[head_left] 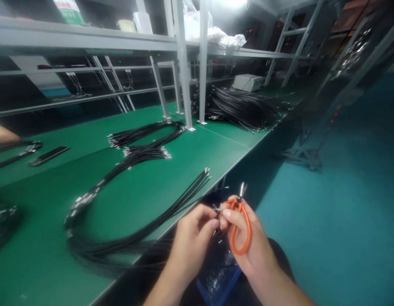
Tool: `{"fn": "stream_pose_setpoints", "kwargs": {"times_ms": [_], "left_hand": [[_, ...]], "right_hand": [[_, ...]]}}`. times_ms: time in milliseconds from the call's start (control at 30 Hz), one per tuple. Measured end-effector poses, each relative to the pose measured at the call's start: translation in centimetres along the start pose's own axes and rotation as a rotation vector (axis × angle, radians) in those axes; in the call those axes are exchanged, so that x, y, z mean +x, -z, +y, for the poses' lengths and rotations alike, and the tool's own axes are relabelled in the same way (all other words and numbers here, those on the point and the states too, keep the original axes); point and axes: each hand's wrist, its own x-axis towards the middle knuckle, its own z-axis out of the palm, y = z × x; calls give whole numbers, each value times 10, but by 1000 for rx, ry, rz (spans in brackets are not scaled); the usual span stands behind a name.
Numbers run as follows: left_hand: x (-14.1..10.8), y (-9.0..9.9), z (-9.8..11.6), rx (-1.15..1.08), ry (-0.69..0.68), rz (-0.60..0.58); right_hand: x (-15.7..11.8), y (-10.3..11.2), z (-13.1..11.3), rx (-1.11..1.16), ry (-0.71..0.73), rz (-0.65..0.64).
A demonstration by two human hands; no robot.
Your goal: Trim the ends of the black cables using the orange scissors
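Observation:
Both of my hands meet in front of me, just off the table's edge. My right hand (248,229) holds scissors (249,238) with orange handles, blades pointing up and away and slightly parted. Its thumb and index finger also pinch near my left fingertips. My left hand (193,233) is closed, its thumb and fingers pinching what looks like the end of a thin black cable; the fingers partly hide it. A bundle of black cables (136,236) curves over the green table (184,191) toward my hands, with pale tips at its loose ends.
More black cables (244,106) are heaped farther along the table. A phone (48,156) lies at the left, near another person's arm (4,135). Metal posts (184,76) hold up a shelf (88,38). Below my hands is a blue container (218,284).

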Motion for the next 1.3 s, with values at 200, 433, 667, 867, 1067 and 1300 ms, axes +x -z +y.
{"fn": "stream_pose_setpoints", "kwargs": {"times_ms": [200,433,667,867,1067,1300], "left_hand": [[2,2,-5,-61,12,-7],[1,1,-4,-134,18,-9],[3,2,-5,-102,37,26],[1,-1,-3,-67,18,36],[-2,0,0,-35,6,66],[8,-5,7,-263,-40,68]], "right_hand": [[3,-7,-5,-91,103,7],[1,-5,-1,-162,148,-21],[2,7,-1,-565,474,85],[2,10,3,-785,609,-8],[2,16,10,-887,639,53],[-2,17,19,-840,606,78]]}}
